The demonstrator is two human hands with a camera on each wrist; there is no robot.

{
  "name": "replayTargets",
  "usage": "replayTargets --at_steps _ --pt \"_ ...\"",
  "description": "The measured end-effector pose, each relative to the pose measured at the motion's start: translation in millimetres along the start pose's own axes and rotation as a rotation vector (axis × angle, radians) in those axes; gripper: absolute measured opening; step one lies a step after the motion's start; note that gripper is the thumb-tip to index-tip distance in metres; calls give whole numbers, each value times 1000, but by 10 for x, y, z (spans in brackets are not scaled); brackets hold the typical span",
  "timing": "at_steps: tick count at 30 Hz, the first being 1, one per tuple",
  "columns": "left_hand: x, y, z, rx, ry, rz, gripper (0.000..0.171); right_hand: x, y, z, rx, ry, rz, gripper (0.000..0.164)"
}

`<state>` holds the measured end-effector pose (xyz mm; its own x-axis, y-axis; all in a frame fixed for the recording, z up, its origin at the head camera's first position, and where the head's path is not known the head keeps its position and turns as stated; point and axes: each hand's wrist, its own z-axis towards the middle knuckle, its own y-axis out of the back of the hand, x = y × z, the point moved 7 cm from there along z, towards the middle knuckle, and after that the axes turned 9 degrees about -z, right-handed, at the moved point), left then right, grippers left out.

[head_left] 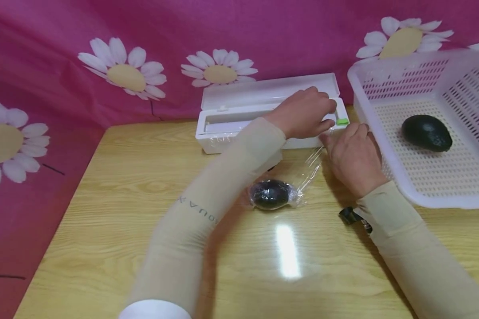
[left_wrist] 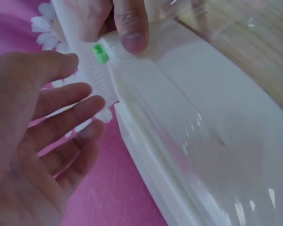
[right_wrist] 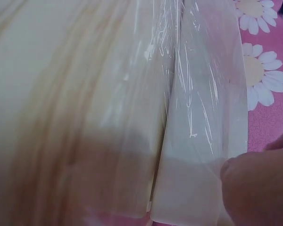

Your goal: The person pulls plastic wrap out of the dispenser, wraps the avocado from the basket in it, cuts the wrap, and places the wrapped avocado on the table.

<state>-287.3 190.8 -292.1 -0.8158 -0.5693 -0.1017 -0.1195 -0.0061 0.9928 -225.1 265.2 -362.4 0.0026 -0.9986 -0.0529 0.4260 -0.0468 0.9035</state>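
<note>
A white cling film dispenser box (head_left: 219, 139) stands on the table with its lid raised at the back. My left hand (head_left: 305, 113) hovers over the box's right end; in the left wrist view its fingers are loosely bent with nothing between them, beside the green slider (left_wrist: 100, 53). My right hand (head_left: 355, 155) grips the box's right end, its thumb (left_wrist: 133, 28) pressed on the front face. Clear cling film (head_left: 312, 166) runs from the box down to a dark avocado (head_left: 269, 195) wrapped in film on the table.
A white slotted plastic basket (head_left: 427, 201) stands at the right, close beside my right hand, with an unwrapped dark avocado (head_left: 427, 133) in it. Behind the box hangs a pink cloth (head_left: 283, 35) with daisies. The wooden table (head_left: 115, 186) reflects a bright light patch.
</note>
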Motion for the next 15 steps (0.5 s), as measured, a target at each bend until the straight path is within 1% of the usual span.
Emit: replayTargets --at_steps 3,6,8,10,11,13,15 --pt "-27 -42 147 2 -6 -45 26 33 21 -30 -67 48 -26 56" --pt "-42 -82 253 9 8 -79 26 99 63 -57 -168 150 -141 53" --pt "-51 -102 308 12 18 -89 27 125 88 -70 -230 184 -196 54" --pt "-58 -120 346 16 26 -91 26 144 101 -79 -264 215 -242 53" --pt "-63 -126 362 17 26 -90 26 139 100 -80 -261 214 -238 52" --pt "-73 -132 390 17 24 -86 25 107 88 -73 -226 195 -204 50" --pt "-84 -128 412 16 14 -81 23 72 77 -66 -172 190 -154 44"
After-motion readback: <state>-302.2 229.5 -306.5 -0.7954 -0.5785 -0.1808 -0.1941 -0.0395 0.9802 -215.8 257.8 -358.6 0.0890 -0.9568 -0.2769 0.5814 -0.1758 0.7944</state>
